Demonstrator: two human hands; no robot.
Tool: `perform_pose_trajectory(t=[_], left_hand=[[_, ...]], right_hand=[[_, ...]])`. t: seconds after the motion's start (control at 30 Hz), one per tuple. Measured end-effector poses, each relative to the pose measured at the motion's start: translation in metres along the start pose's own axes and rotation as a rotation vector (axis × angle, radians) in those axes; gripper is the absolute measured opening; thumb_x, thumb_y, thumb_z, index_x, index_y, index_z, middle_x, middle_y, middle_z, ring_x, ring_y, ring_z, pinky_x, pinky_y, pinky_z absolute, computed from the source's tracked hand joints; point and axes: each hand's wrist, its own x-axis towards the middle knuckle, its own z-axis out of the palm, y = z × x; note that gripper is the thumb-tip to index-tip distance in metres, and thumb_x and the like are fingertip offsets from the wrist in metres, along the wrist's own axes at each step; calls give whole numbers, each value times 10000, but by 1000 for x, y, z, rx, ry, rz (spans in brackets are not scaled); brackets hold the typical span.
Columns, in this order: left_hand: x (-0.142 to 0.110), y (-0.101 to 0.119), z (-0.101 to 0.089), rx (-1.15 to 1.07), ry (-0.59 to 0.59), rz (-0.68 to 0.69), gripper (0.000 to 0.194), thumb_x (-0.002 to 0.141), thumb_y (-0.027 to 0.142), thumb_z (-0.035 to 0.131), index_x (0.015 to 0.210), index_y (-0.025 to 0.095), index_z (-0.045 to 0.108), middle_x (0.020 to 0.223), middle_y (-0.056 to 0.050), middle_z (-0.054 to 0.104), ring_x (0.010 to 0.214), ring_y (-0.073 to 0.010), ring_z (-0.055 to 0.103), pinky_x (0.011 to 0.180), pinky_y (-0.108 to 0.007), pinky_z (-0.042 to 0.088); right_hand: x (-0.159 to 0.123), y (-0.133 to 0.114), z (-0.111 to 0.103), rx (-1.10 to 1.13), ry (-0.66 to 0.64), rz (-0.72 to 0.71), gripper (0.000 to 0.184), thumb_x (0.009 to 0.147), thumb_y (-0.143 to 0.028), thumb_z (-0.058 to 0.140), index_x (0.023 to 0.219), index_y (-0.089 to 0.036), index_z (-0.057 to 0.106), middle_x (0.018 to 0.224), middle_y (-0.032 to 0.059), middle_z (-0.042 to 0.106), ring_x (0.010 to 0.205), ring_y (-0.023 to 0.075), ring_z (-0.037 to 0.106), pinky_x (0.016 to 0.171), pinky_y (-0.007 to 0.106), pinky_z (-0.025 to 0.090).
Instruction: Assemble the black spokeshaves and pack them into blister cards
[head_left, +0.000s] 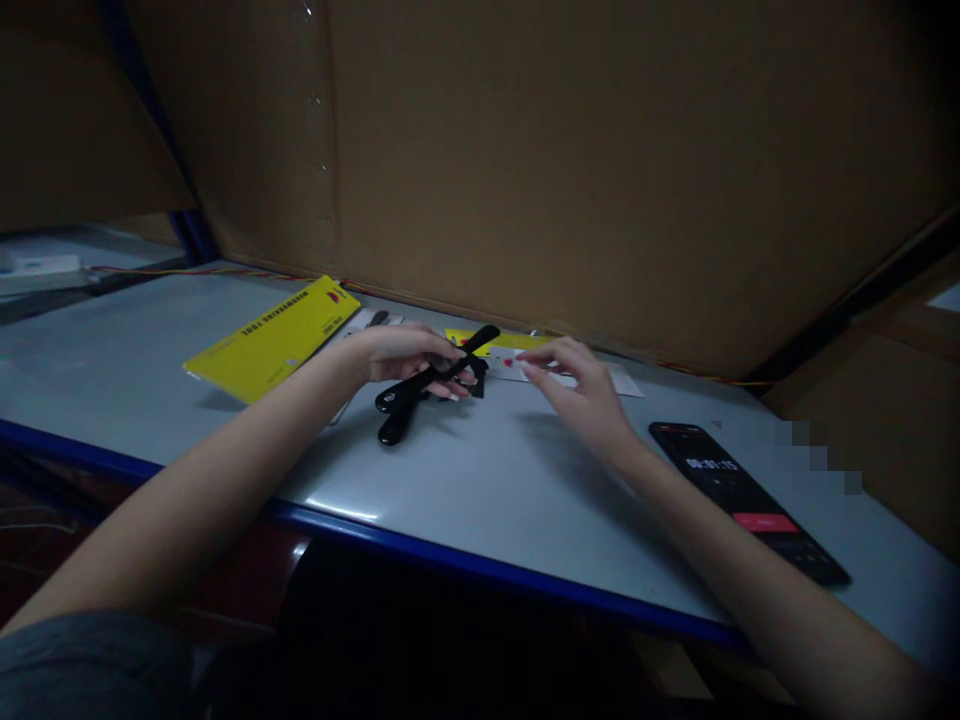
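Black plastic-handled tool [442, 368], seemingly already free of any packaging, lies gripped in the curled fingers of the left hand [405, 355], its long dark arms crossing low over the grey bench top [465, 490]. The right hand [589, 400] hangs open, fingers loosely spread, just over a white-and-yellow printed card [577, 375]. A flat yellow cardboard package [274, 340] lies off to the left, and a black smartphone [742, 500] showing timer digits sits to the right
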Motion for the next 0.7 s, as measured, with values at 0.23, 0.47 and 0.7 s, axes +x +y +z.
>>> perform_pose_trajectory(t=[0.23,0.47,0.7], left_hand=[[4,0,-9,-80,116,-31,432,810,203,485,1222,74,465,988,-141,659,820,-165,647,745,-276,491],[4,2,-6,-63,291,-9,397,824,171,450,1205,60,456,898,-123,670,754,-156,645,695,-245,499],[5,1,-7,-37,326,42,389,812,156,442,1189,70,480,850,-106,674,756,-165,639,693,-249,502]], right_hand=[[4,1,39,-76,-278,-67,212,760,-344,595,937,-232,629,921,53,557,931,214,484,813,371,376],[26,4,55,-188,-354,-109,285,733,-432,612,932,-232,653,919,69,559,902,234,481,729,359,358],[24,5,49,-292,-335,-302,228,814,-399,525,937,-250,647,938,51,599,919,220,467,737,338,322]])
